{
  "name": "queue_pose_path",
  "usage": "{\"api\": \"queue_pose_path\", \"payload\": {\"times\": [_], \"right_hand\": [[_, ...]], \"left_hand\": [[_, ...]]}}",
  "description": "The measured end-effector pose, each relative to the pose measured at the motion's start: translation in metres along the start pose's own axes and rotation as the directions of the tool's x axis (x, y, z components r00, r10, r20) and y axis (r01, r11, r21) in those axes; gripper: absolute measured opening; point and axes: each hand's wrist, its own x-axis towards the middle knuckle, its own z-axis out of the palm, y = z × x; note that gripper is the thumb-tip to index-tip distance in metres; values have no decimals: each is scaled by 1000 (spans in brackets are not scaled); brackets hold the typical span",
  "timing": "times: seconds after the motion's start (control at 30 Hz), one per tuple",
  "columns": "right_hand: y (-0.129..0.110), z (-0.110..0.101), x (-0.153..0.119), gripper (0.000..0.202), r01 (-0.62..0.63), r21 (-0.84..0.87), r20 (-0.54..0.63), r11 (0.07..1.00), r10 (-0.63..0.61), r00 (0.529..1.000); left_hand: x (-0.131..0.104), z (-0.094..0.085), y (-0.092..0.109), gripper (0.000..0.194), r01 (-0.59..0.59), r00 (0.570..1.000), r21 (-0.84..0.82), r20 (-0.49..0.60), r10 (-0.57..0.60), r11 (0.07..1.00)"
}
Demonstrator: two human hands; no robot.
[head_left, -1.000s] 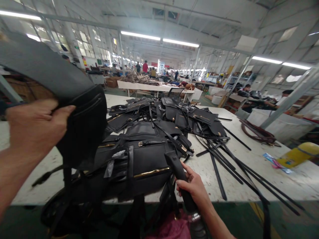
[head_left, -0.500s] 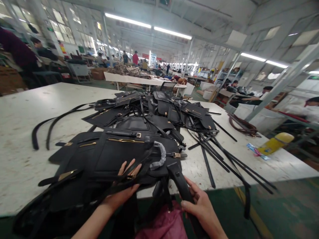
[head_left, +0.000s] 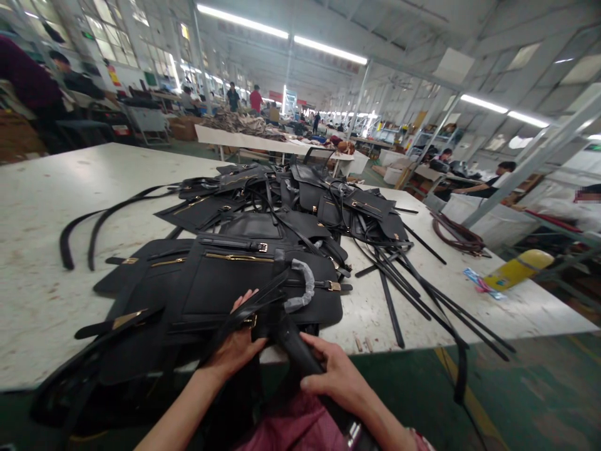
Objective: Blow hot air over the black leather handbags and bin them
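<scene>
A black bag [head_left: 230, 285] with gold zippers and buckles lies flat at the near edge of the white table [head_left: 32, 300]. My left hand [head_left: 237, 344] rests at its lower edge, partly under black straps, its visible fingers spread. In my right hand [head_left: 335, 376] is a wide black strap [head_left: 300, 347], gripped between thumb and fingers, its upper end against the bag. A curved handle [head_left: 303, 287] wrapped in clear plastic sits just above that strap. Another dark bag part [head_left: 94, 369] hangs over the table edge at the lower left.
Behind the bag is a heap of black bags [head_left: 291, 207] with loose straps [head_left: 422, 288] trailing right. A yellow bottle [head_left: 519, 269] and coiled brown straps [head_left: 457, 235] lie at the right. Several people are at other tables farther back.
My right hand has moved left with the wide strap, whose upper end now meets the bag. My left hand has shifted slightly, and more of its fingers are covered by straps.
</scene>
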Motion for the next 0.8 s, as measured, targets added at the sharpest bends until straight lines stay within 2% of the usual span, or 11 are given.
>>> {"api": "queue_pose_path", "payload": {"times": [0.17,0.33,0.47,0.6,0.7,0.8], "right_hand": [[-8,-3,23,74,-48,-19,68,999,49,996],[-4,-16,13,75,-115,-97,109,989,125,986],[0,-14,14,75,-98,-75,102,992,105,989],[-12,-3,18,73,-16,14,66,1000,15,998],[-18,2,13,73,-13,4,29,1000,13,999],[-13,2,2,74,-32,5,26,999,32,999]], "left_hand": [[-1,1,-1,78,46,998,-86,41,-43,995],[-8,10,-8,72,48,997,-95,64,-42,994],[-15,15,-14,62,86,983,-140,173,-61,986],[-14,2,-5,57,130,964,-184,252,-81,974],[-10,-11,7,59,111,970,-140,230,-77,984],[-8,-17,15,60,48,980,-49,194,-37,998]]}}
